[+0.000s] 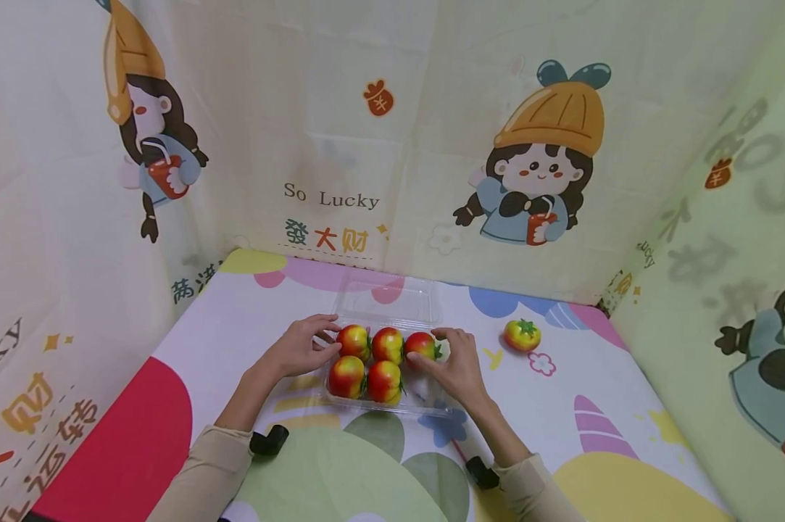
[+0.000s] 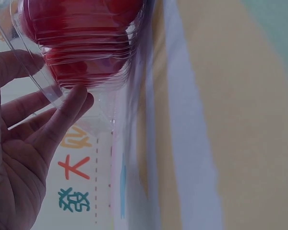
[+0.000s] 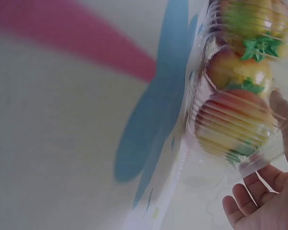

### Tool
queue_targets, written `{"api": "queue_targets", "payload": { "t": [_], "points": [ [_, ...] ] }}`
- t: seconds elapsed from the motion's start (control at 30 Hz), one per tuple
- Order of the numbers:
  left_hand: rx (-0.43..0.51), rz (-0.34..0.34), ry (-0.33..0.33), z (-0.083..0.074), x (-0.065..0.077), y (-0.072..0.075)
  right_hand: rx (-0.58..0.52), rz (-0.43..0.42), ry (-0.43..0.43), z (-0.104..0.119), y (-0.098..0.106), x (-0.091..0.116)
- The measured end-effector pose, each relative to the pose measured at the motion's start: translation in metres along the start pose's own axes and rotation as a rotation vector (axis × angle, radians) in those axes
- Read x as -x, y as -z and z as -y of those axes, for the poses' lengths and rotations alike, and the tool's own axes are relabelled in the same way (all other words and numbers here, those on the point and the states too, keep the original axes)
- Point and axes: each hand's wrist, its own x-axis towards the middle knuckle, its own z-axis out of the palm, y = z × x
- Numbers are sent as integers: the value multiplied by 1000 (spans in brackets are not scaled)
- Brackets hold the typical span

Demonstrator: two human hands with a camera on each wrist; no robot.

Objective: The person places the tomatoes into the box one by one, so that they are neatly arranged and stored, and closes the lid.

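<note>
A clear plastic box (image 1: 392, 407) holds several red-and-yellow toy tomatoes with green leaf tops. Three lie in its far row, and two, including a left tomato (image 1: 346, 377), in the near row. The near right spot is bare. My left hand (image 1: 304, 346) holds the box's left side, its thumb at the rim and fingers along the wall (image 2: 62, 112). At the far right, my right hand (image 1: 454, 362) pinches a tomato (image 1: 420, 344) between thumb and fingers. In the right wrist view that tomato (image 3: 235, 122) shows through the ribbed wall, the thumb against it.
The box's clear lid (image 1: 385, 299) lies folded back behind it. Another tomato (image 1: 522, 336) sits on the patterned tablecloth (image 1: 483, 406) to the right. Printed cloth walls (image 1: 418, 145) rise at the back and both sides.
</note>
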Motion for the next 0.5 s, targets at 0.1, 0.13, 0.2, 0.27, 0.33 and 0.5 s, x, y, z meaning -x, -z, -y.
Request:
{"api": "queue_targets", "payload": {
  "t": [0.1, 0.13, 0.2, 0.27, 0.33, 0.5],
  "points": [
    [-1, 1, 0, 0, 0, 0, -7, -12, 7, -3, 2, 0],
    [-1, 0, -1, 1, 0, 0, -8, -20, 18, -5, 2, 0],
    [-3, -2, -5, 1, 0, -1, -11, -38, 42, -7, 3, 0],
    [-5, -3, -8, 2, 0, -1, -21, -56, 64, -9, 4, 0],
    [-9, -3, -8, 2, 0, 0, -22, -68, 79, -11, 6, 1],
    [-11, 0, -6, 2, -1, 0, -23, -72, 59, -13, 11, 2]
  ]
}}
